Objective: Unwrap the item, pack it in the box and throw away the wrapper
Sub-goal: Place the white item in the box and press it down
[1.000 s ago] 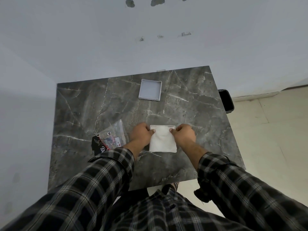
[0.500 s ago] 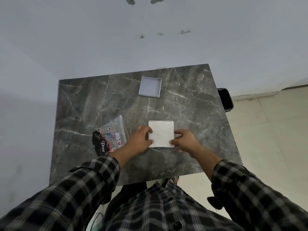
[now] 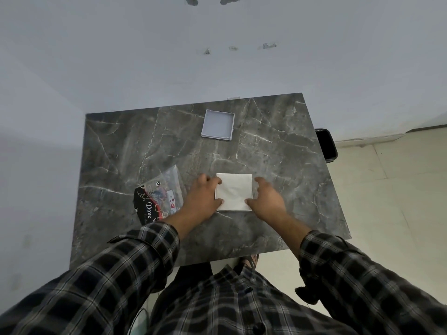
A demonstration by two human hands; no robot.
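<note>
A white square box (image 3: 251,180) sits on the marble table near its middle front, and a white folded item (image 3: 233,192) fills it. My left hand (image 3: 202,197) grips the box's left edge with fingers and thumb. My right hand (image 3: 267,200) is at the box's right side with its fingers spread; only the thumb touches the lower right corner. The clear plastic wrapper (image 3: 159,197) with black and red print lies flat on the table, left of my left hand.
A shallow grey-white lid or tray (image 3: 218,125) lies at the back middle of the dark marble table (image 3: 278,153). A black bin (image 3: 326,145) stands on the floor past the table's right edge. A wall runs close behind and to the left.
The white item went from hanging over the box's front edge to lying flat inside it. My hands moved from the front corners to the box's sides, and the right hand's fingers spread.
</note>
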